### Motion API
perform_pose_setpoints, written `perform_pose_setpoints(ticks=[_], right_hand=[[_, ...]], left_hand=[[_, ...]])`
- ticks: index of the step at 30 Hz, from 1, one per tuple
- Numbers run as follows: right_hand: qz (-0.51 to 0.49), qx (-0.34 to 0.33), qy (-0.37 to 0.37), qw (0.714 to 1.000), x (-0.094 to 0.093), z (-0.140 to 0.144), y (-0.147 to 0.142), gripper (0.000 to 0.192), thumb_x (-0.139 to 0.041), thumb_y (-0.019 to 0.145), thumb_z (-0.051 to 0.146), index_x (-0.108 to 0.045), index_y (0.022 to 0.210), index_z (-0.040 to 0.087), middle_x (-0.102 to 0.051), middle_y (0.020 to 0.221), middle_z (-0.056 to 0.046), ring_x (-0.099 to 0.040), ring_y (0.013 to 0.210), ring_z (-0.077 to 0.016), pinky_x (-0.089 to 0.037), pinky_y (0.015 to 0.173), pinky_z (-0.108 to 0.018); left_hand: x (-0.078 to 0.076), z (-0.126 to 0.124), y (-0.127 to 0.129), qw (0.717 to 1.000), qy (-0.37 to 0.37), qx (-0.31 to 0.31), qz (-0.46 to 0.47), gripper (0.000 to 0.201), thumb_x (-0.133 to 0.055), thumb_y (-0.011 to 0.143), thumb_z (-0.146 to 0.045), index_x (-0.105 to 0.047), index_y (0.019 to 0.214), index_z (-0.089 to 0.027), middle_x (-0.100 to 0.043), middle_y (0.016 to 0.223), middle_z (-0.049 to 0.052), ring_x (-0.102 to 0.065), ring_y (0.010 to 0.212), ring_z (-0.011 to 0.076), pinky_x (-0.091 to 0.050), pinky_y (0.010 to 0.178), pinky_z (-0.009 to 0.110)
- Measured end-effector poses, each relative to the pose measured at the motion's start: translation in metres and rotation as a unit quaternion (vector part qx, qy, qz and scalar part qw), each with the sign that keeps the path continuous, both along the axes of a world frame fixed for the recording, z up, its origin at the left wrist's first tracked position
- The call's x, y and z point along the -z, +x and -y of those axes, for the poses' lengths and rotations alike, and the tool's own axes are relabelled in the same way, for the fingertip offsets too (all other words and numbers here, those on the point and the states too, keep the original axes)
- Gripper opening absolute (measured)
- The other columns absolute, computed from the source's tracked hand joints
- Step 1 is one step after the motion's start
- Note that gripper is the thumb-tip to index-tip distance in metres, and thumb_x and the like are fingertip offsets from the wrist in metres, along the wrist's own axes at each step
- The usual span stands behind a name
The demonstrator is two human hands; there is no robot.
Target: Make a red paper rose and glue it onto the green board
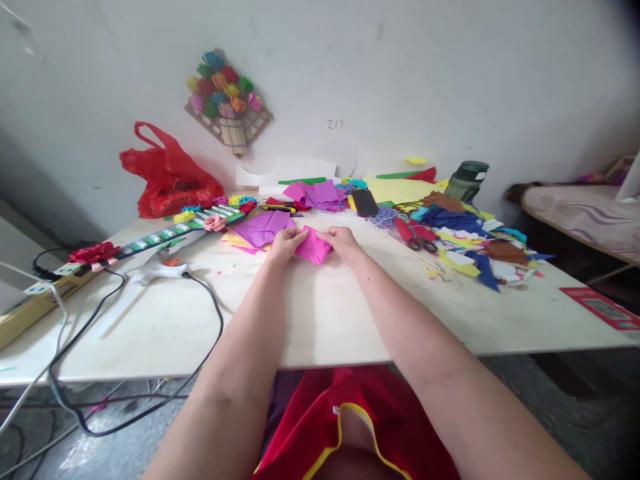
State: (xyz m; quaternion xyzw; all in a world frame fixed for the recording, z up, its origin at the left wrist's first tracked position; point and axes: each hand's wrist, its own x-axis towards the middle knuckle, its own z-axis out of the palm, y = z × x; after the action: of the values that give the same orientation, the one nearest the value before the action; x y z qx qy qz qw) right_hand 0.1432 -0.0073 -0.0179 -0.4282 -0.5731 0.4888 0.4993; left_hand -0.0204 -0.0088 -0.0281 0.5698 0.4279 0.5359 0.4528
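Between my two hands is a small square of bright pink paper (313, 247), held a little above the table, with fold lines faintly showing. My left hand (286, 245) pinches its left edge between thumb and fingers. On the other side, my right hand (343, 243) grips the upper right corner the same way. Just behind my left hand lies a stack of purple paper sheets (263, 227), with yellow and pink sheets under it.
Coloured paper scraps (480, 247), scissors (420, 241), a phone (365, 203) and a green bottle (467, 180) sit at right. At left are a glue gun (157, 270) with its black cord (220, 313), paper flowers (95, 252) and a red plastic bag (173, 173).
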Motion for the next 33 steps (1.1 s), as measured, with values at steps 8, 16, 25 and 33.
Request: perform_pose_setpoints(ticks=[8, 16, 25, 33], right_hand=[[-0.015, -0.028, -0.001, 1.000, 0.0015, 0.0012, -0.0006, 0.022, -0.072, 0.060, 0.033, -0.058, 0.058, 0.016, -0.055, 0.049, 0.004, -0.045, 0.047, -0.0084, -0.036, 0.049, -0.022], [0.002, -0.032, 0.001, 1.000, 0.0006, 0.0016, 0.0005, 0.018, -0.071, 0.060, 0.027, -0.059, 0.055, 0.015, -0.055, 0.048, 0.004, -0.046, 0.047, -0.0085, -0.037, 0.053, -0.023], [0.014, -0.036, 0.007, 0.999, 0.0020, 0.0023, -0.0016, 0.017, -0.069, 0.061, 0.028, -0.060, 0.056, 0.015, -0.056, 0.050, 0.003, -0.046, 0.049, -0.0090, -0.036, 0.054, -0.024], [0.003, -0.039, 0.017, 0.999, 0.0064, -0.0030, -0.0002, 0.024, -0.072, 0.060, 0.035, -0.059, 0.059, 0.015, -0.056, 0.051, 0.003, -0.047, 0.049, -0.0091, -0.037, 0.053, -0.024]], left_hand=[[0.0030, -0.0022, -0.0015, 1.000, 0.002, 0.004, 0.002, 0.037, -0.074, 0.063, -0.048, -0.060, 0.069, -0.014, -0.056, 0.056, -0.001, -0.047, 0.048, 0.0083, -0.033, 0.045, 0.020], [0.0007, -0.0017, 0.0011, 0.999, 0.025, -0.022, 0.019, 0.041, -0.074, 0.061, -0.051, -0.059, 0.070, -0.014, -0.056, 0.058, -0.002, -0.047, 0.049, 0.0079, -0.033, 0.046, 0.020], [0.0014, -0.0013, 0.0014, 0.999, 0.029, -0.039, 0.012, 0.037, -0.073, 0.062, -0.048, -0.056, 0.067, -0.016, -0.051, 0.053, -0.004, -0.043, 0.046, 0.0077, -0.030, 0.044, 0.020], [0.0001, 0.0022, 0.0023, 1.000, -0.005, 0.008, -0.003, 0.040, -0.076, 0.059, -0.048, -0.060, 0.070, -0.013, -0.056, 0.057, -0.001, -0.047, 0.047, 0.0085, -0.033, 0.044, 0.021]])
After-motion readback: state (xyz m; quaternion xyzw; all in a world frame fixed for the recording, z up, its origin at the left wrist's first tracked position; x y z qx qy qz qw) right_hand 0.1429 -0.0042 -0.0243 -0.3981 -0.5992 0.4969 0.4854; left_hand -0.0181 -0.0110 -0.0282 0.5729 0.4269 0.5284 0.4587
